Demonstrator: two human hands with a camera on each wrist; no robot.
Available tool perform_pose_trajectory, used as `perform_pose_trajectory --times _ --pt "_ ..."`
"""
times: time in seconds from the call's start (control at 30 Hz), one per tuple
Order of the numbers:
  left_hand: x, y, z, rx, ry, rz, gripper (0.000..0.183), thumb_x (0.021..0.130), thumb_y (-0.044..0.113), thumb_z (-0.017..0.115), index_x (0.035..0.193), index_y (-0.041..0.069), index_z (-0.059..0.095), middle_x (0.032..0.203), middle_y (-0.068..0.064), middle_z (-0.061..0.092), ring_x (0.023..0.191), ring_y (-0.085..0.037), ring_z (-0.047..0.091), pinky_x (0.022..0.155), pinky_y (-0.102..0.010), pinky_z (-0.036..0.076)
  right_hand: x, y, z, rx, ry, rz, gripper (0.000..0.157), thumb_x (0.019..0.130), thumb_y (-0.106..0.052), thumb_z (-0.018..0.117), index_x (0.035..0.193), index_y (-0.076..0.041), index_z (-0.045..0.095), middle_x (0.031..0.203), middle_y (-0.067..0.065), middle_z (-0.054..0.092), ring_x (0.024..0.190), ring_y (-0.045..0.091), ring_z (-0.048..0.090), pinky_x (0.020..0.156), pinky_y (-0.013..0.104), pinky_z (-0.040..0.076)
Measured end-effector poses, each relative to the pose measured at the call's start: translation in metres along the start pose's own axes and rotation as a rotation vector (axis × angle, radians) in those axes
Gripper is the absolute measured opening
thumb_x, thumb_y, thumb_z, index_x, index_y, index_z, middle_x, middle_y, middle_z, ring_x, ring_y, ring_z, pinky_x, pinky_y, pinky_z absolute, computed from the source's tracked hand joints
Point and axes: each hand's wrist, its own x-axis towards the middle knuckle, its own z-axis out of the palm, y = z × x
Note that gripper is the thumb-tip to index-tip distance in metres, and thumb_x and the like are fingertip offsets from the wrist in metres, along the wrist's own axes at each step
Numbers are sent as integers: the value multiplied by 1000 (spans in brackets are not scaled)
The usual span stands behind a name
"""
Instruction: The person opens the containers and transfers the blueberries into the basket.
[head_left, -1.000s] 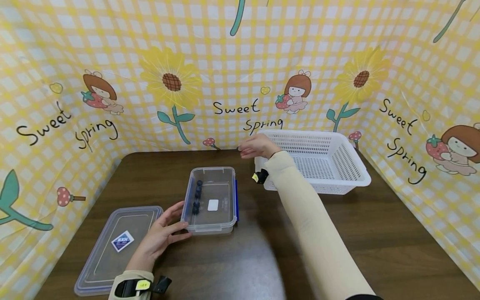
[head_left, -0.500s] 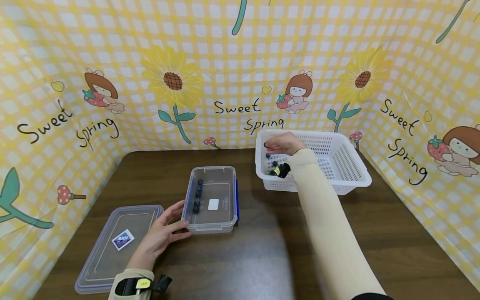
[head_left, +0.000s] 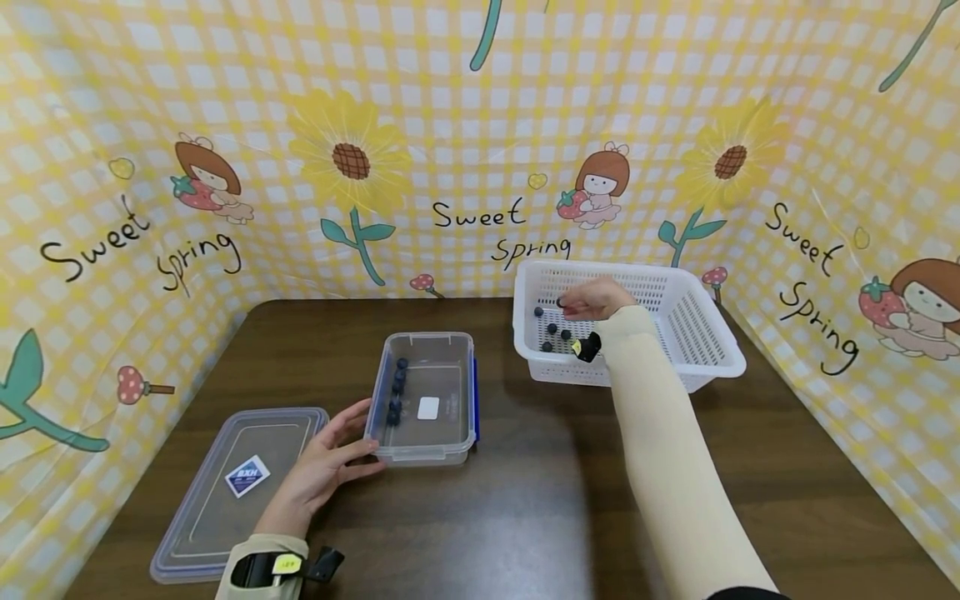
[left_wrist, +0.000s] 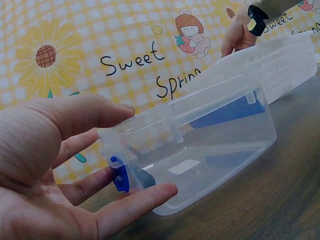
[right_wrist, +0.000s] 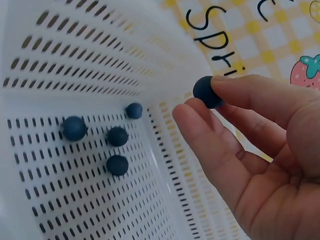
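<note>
My right hand [head_left: 598,300] is over the left part of a white slotted basket [head_left: 708,343]. Between its thumb and fingertips it pinches a blueberry [right_wrist: 207,92], lifted above the basket floor. Several other blueberries [right_wrist: 117,136] lie loose on that floor. My left hand [head_left: 318,467] holds the near left corner of a clear plastic container [head_left: 431,455], thumb at the rim and fingers along the side, as the left wrist view shows. Inside, a row of blueberries [head_left: 397,387] runs along the container's left wall, beside a white label [head_left: 428,408].
A clear lid [head_left: 202,517] with a blue-and-white sticker lies flat at the left, partly behind my left hand. A blue clip [head_left: 476,400] hangs on the container's right side. The brown wooden table [head_left: 510,517] meets a yellow checked cloth [head_left: 465,125] at the back and sides.
My right hand has moved right with the blueberry, from beside the basket's left edge to over its inside, uncovering the berries there. My left hand and the container have stayed put.
</note>
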Motion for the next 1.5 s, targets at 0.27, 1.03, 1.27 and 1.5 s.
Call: perform_pose_trajectory --times 0.27,1.03,1.27,1.5 --pt "1 2 0 5 5 -11 62 94 -3 62 150 16 42 150 -24 26 107 -27 59 86 -51 55 4 5 -3 -85 2 41 47 94 1 65 138 7 51 132 25 55 114 34 59 95 40 53" --pt "0 2 1 11 1 -8 63 94 -3 62 151 13 39 148 -24 26 108 -28 59 86 -52 55 -7 -22 28 44 -235 -59 49 100 -8 58 145 5 43 138 29 49 101 28 63 107 48 41" --pt "-1 2 1 15 7 -12 62 95 -3 62 151 14 40 149 -23 26 109 -29 58 87 -52 55 -12 -27 62 2 -321 -88 40 102 -7 55 139 7 50 132 27 56 105 32 63 97 45 51" --pt "0 2 1 16 3 -6 62 94 -3 62 150 13 40 149 -24 27 108 -29 59 86 -52 55 -13 -24 100 -30 -393 -108 37 101 -6 56 136 7 54 124 29 60 99 33 66 89 43 56"
